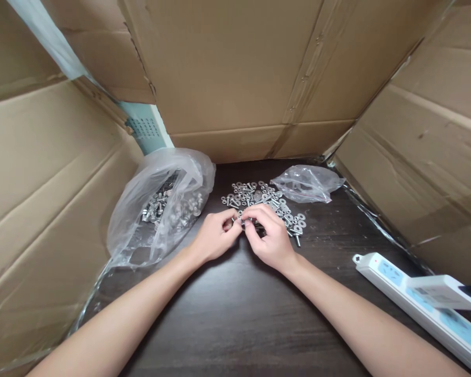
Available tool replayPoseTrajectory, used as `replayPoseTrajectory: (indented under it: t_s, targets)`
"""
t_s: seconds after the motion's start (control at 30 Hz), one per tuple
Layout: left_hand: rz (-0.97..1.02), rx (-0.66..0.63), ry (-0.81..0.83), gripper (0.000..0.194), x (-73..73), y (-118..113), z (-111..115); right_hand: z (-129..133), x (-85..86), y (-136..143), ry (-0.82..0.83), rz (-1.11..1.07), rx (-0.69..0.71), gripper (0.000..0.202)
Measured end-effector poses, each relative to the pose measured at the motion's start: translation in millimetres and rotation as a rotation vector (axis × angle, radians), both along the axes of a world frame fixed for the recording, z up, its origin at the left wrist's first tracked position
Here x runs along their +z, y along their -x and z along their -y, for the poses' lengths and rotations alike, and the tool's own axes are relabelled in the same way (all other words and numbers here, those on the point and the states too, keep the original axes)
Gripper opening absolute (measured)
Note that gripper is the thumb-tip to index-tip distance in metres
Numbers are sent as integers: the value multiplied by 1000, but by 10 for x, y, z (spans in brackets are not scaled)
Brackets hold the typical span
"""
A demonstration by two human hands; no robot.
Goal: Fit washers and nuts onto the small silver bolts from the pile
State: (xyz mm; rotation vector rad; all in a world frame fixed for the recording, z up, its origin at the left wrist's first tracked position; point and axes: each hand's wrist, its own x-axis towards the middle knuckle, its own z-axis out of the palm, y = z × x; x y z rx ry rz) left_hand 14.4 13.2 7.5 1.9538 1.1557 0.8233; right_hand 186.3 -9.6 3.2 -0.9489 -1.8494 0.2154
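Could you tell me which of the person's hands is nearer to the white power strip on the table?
Right. The right hand is over the loose hardware, left of the power strip; the left hand lies farther left.

Makeshift packing bench: cardboard walls (235,68), loose screws (259,196), bags (157,209).

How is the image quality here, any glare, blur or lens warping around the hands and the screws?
Head view: soft, even light with faint shadows under the left hand and right hand; mild glare on the large plastic bag and small bag; cardboard walls bow outward from wide-angle distortion; the loose hardware pile is too small and soft to tell individual pieces.
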Motion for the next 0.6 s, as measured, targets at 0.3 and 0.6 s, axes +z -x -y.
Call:
replayPoseTrajectory:
  t_s: [0.3,0.6]
  targets:
    - [28,12,36,22,-20,5,-18,34,56,16,-148,57,-21,18]
    - [35,-46,31,26,-20,26,-18,-21,-40,-17,21,92,-82,10]
